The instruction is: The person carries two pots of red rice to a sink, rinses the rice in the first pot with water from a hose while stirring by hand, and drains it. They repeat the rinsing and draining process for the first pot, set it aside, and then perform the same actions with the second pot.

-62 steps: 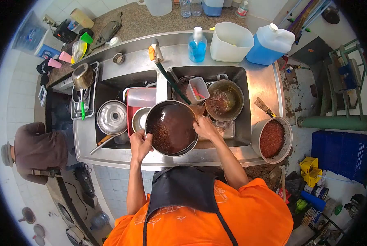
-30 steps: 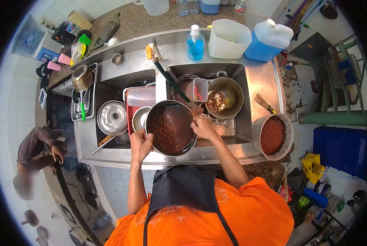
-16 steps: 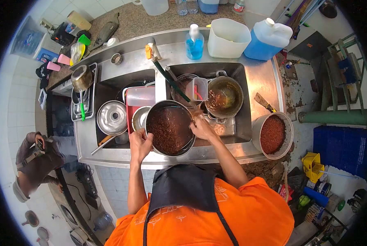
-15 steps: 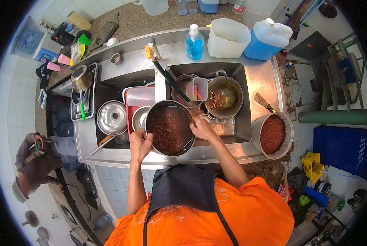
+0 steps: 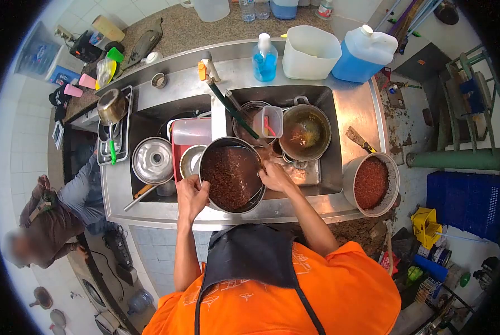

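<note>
Holding a round pot over the sink with two hands

Gripping the pot [image 5: 231, 175] are both hands. The left hand [image 5: 192, 195] is shut on its left rim, with the thumb on top. The right hand [image 5: 275, 176] is shut on its right side; I cannot tell where all its fingers go. The pot is over the front middle of the sink [image 5: 331, 187]. Its mouth faces up and tips a bit to the far right, where brown water runs near the rim. The mouth is round, so no side of it is longer. Dark red-brown grains [image 5: 225, 181] lie mostly on the left inside.

A green hose [image 5: 240, 116] points down at the far rim. A big pot [image 5: 306, 134] sits in the right basin. A bucket [image 5: 395, 184] of red grains is at the right. A silver lid [image 5: 152, 160] lies left.
</note>
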